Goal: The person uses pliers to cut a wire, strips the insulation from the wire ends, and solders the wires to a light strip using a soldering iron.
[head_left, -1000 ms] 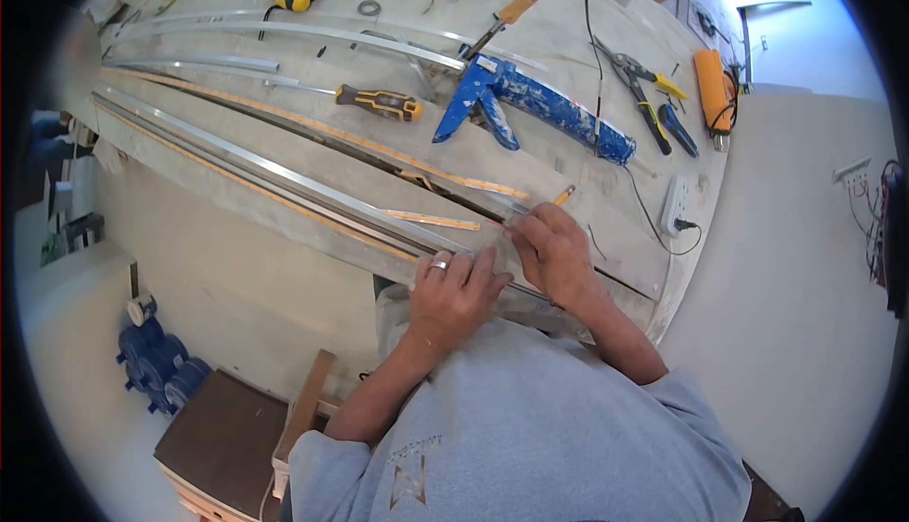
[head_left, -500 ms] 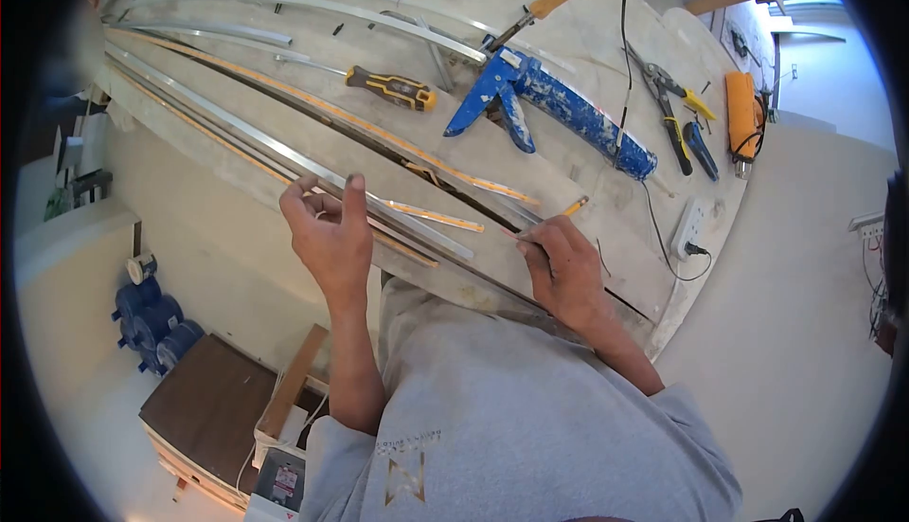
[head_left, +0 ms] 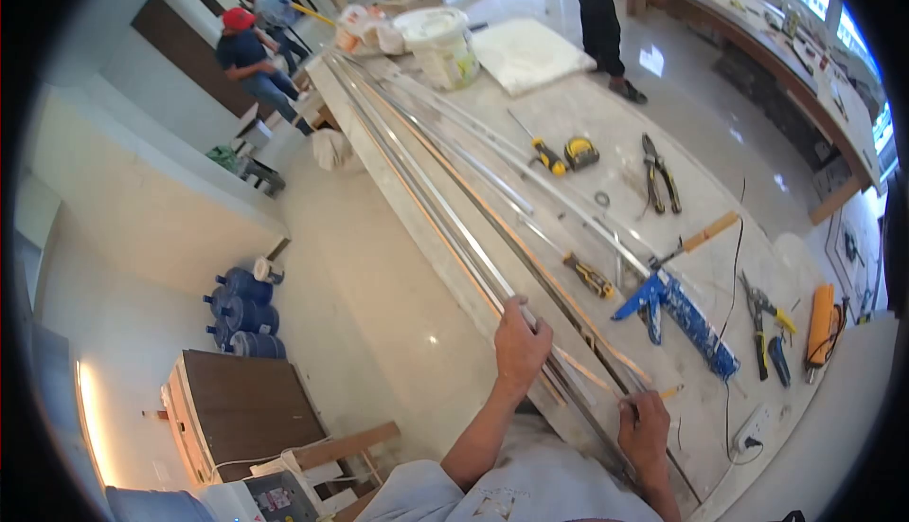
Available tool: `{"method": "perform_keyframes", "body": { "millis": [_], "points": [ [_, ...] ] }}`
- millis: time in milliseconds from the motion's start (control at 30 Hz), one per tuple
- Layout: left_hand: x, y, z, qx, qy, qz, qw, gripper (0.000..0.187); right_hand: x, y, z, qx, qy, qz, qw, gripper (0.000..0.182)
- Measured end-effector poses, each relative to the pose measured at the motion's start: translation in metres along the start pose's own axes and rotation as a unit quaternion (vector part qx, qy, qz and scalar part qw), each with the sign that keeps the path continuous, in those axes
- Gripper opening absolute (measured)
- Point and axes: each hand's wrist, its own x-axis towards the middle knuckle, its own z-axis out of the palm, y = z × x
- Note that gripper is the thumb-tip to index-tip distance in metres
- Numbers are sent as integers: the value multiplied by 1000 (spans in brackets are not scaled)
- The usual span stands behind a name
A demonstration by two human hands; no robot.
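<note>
My left hand (head_left: 522,342) grips a long aluminium channel (head_left: 428,202) that runs along the near edge of a long marble worktop (head_left: 559,143). My right hand (head_left: 644,432) pinches the near end of a thin strip beside the channel; an orange pencil (head_left: 668,393) lies just past its fingers. A yellow LED strip (head_left: 530,252) runs along the top next to the channel.
On the worktop lie a blue caulking gun (head_left: 677,314), screwdrivers (head_left: 589,276), pliers (head_left: 658,173), a tape measure (head_left: 580,153), snips (head_left: 765,328), an orange tool (head_left: 820,325) and a white bucket (head_left: 440,44). Blue water jugs (head_left: 241,314) lie on the floor. Other people work at the far end.
My head has lifted, so the whole length of the worktop shows. My left hand has gone from raised and open to gripping the channel. My right hand stays at the strip's near end.
</note>
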Motion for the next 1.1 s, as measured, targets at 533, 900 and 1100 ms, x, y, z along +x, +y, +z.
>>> {"method": "perform_keyframes", "body": {
  "millis": [533,900,1100],
  "points": [
    [20,-3,0,90,-45,23,995,45,-6,-1,3,3,20,8,1000,9],
    [-94,7,-10,41,-139,378,915,20,10,3,4,-34,63,-52,996,15],
    [-137,5,-1,-109,-332,189,918,29,19,14,4,-102,51,-104,988,17]
  ]
}}
